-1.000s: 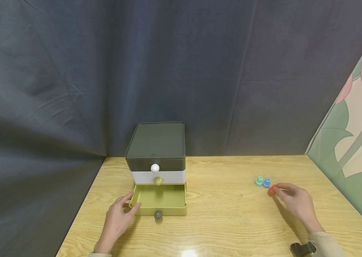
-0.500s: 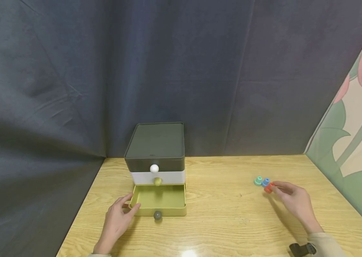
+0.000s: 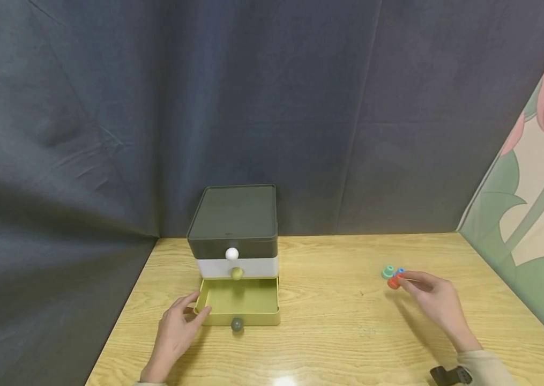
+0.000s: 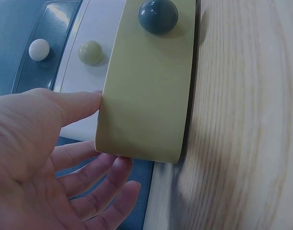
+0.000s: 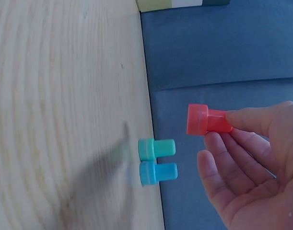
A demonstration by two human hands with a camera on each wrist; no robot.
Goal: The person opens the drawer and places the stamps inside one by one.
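My right hand (image 3: 438,305) pinches a small red stamp (image 5: 198,120) by its narrow end, wide end toward the table. In the right wrist view it is raised off the tabletop. A green stamp (image 5: 157,149) and a blue stamp (image 5: 158,172) stand side by side on the table below it. On the left, my left hand (image 3: 172,329) holds the front left corner of a yellow-green drawer (image 3: 262,319), thumb at the rim and fingers along the side. This bottom drawer is pulled out, and nothing lies in it.
The drawer belongs to a small cabinet (image 3: 235,212) with a dark top, whose dark and white upper drawers are closed. A grey knob (image 3: 237,324) sticks out in front. Dark cloth (image 3: 310,134) hangs behind the wooden table (image 3: 329,332), with a flowered cloth (image 3: 542,225) at right.
My right hand has carried the red stamp left and upward, and in the head view it now partly covers the blue stamp. The left hand stays on the drawer.
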